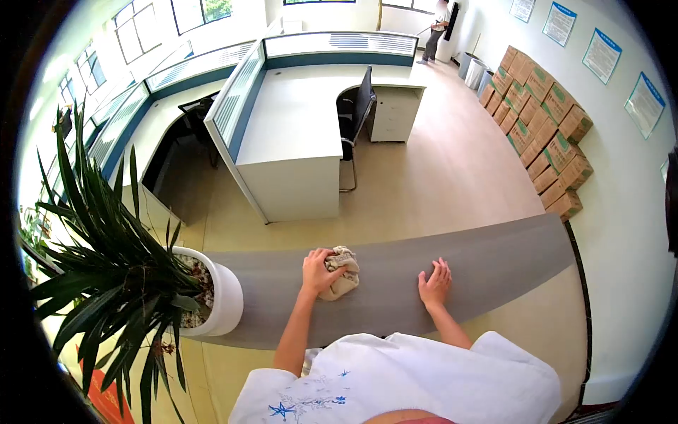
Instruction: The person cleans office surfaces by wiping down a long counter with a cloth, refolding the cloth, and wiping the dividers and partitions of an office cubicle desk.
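My left hand [319, 272] grips a crumpled beige cloth [344, 274], pressing it against the grey countertop [388, 272]. The cloth bunches out to the right of my fingers. Further right, my right hand [435, 283] rests on the same countertop, fingers stretched out and holding nothing. Left of the cloth, a white plant pot [227, 300] stands on the counter, with a long-leaved green plant [120, 275] growing from it.
Beyond the counter are a white desk [289, 116] with partitions and a black chair [358, 113]. Cardboard boxes [540, 127] are stacked along the right wall, below posted notices [602, 55]. A person [436, 32] stands at the back near bins [474, 73].
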The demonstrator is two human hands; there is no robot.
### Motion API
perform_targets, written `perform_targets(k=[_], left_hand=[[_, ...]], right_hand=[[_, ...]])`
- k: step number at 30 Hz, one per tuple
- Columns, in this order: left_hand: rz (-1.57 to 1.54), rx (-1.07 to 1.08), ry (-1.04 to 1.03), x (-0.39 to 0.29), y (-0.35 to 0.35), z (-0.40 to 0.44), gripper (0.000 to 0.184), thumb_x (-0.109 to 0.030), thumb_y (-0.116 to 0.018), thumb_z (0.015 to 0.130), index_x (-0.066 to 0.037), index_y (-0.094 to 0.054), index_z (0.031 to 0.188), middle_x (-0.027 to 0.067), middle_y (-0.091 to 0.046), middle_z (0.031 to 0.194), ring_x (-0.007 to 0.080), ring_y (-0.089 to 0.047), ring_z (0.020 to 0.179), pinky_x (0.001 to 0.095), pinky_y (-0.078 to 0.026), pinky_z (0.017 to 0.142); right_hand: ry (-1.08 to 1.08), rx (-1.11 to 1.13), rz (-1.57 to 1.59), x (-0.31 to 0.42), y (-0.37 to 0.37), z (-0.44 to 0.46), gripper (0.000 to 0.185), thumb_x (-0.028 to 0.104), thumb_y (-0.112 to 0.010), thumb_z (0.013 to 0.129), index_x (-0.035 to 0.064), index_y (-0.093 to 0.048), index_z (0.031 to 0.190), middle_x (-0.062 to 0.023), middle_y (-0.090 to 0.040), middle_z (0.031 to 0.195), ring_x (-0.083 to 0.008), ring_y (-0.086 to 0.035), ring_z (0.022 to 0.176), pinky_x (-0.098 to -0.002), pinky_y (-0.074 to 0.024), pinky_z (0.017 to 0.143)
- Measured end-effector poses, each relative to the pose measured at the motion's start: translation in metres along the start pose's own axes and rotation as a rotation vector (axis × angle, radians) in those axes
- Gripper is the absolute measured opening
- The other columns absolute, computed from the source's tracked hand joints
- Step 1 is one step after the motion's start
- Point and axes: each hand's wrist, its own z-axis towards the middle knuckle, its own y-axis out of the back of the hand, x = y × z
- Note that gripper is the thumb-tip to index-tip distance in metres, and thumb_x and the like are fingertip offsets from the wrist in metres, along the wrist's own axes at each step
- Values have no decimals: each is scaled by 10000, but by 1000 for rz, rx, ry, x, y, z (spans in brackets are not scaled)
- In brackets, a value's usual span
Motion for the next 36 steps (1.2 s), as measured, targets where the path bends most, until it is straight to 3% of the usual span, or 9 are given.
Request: perform_targets(k=[3, 11, 14, 18, 23, 26, 28, 34, 36], left_hand=[[34, -47, -8, -6, -1, -8, 523, -451, -892, 739, -100, -749, 1099, 61, -692, 1110, 311, -619, 1086, 459, -507, 949], [-26, 143, -24, -34, 2, -65, 508, -454, -887, 732, -110, -752, 1080, 71, -676, 1078, 328, -615, 1059, 454, -526, 927], [-37, 97, -54, -42, 0, -79, 512, -461, -888, 730, -110, -755, 1079, 75, -678, 1077, 333, -620, 1055, 455, -526, 922], [-70, 166, -113, -29, 5, -52, 507, -485, -860, 756, -107, -764, 1079, 83, -694, 1043, 316, -627, 1052, 470, -522, 916], [-81, 25, -109, -12, -15, -8, 560, -540, -828, 775, -70, -763, 1074, 118, -713, 1044, 338, -669, 1030, 487, -513, 921], [-64, 5, -90, -14, -26, -2, 585, -573, -811, 782, -76, -740, 1082, 125, -693, 1048, 347, -653, 1050, 501, -509, 917], [-46, -26, -94, -20, -21, -9, 555, -522, -833, 758, -100, -721, 1101, 106, -690, 1072, 349, -642, 1048, 492, -536, 881], [-43, 54, -75, -28, -20, -70, 542, -455, -847, 785, -93, -687, 1154, 118, -644, 1150, 346, -586, 1081, 495, -509, 903], [-29, 47, -80, -33, -16, -81, 557, -493, -831, 768, -98, -689, 1134, 110, -649, 1129, 335, -599, 1113, 529, -485, 977]], right_hand=[[12, -12, 16, -1, 1, 3, 573, 295, -730, 870, 70, -548, 1365, -180, -510, 1540, -401, -444, 1458, -554, -315, 1232], [6, -20, 57, 0, -3, 5, 559, 269, -738, 863, 70, -552, 1351, -185, -513, 1527, -410, -427, 1467, -568, -312, 1228], [19, -29, 57, -4, -6, 3, 564, 257, -743, 859, 64, -550, 1352, -184, -511, 1529, -411, -422, 1472, -571, -311, 1226], [12, -31, 61, -5, -2, 3, 560, 239, -744, 866, 52, -552, 1358, -187, -509, 1540, -402, -416, 1483, -559, -310, 1232], [14, 69, 9, -15, -8, -4, 546, 220, -729, 915, 39, -548, 1397, -212, -516, 1556, -401, -460, 1461, -544, -352, 1214], [95, 1, -28, -32, -27, -1, 512, 232, -719, 926, 28, -579, 1374, -214, -556, 1514, -393, -496, 1426, -525, -363, 1206], [140, -20, -45, -41, -34, 8, 491, 231, -699, 943, 25, -578, 1372, -223, -558, 1505, -392, -501, 1419, -524, -371, 1200], [127, -37, -30, -48, -44, 12, 481, 260, -680, 970, 28, -576, 1379, -190, -571, 1499, -378, -509, 1414, -526, -384, 1190], [131, -48, -34, -48, -45, 8, 479, 269, -679, 974, 33, -577, 1378, -180, -574, 1498, -376, -510, 1412, -526, -393, 1182]])
